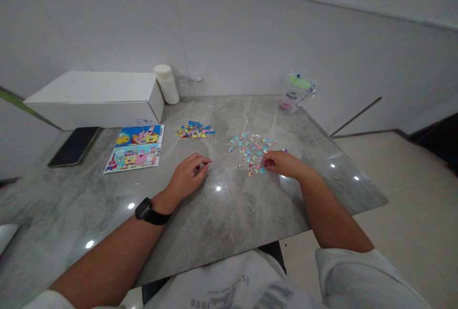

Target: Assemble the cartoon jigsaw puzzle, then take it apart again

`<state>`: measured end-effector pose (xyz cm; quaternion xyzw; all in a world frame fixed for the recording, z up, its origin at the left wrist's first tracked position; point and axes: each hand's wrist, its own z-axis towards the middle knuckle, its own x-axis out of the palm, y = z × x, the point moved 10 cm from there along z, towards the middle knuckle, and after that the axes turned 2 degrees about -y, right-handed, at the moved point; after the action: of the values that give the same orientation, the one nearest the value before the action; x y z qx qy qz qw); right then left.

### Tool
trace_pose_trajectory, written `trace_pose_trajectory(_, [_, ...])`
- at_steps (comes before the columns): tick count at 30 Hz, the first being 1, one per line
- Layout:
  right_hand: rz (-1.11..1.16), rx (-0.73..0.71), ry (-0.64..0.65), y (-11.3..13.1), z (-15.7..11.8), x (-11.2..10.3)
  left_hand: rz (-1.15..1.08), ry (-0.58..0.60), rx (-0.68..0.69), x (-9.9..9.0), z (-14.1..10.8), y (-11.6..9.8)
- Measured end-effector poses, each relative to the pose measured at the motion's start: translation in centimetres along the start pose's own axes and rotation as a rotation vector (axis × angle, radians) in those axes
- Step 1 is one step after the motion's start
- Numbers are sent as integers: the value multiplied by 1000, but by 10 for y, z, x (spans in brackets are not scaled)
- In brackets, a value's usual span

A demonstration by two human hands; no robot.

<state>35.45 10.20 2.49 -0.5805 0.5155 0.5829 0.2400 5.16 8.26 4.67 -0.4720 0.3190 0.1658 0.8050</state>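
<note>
A loose spread of small jigsaw puzzle pieces (251, 147), mostly light blue, pink and white, lies on the grey table. At its right edge rests my right hand (281, 162), fingers curled together and their tips down among the pieces; whatever is between them is too small to make out. My left hand (191, 173) lies on the tabletop left of the spread, thumb and forefinger apart, holding nothing. Beyond it sits a denser heap of blue and yellow puzzle pieces (195, 129). A printed cartoon picture sheet (134, 149) in two panels lies flat to the left.
A dark phone (75, 147) lies left of the sheet. Against the wall stand a white box (96, 99), a white cylinder (166, 85) and two clear glasses (196, 88). A clear plastic bag (296, 93) sits at the back right. The marble-patterned table (222, 223) ends on the right.
</note>
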Motion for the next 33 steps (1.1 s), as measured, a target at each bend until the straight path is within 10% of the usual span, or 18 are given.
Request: trace_pose_trajectory(33, [-33,-145,-163,77,46,19,-15,-46,27,-6,1,6])
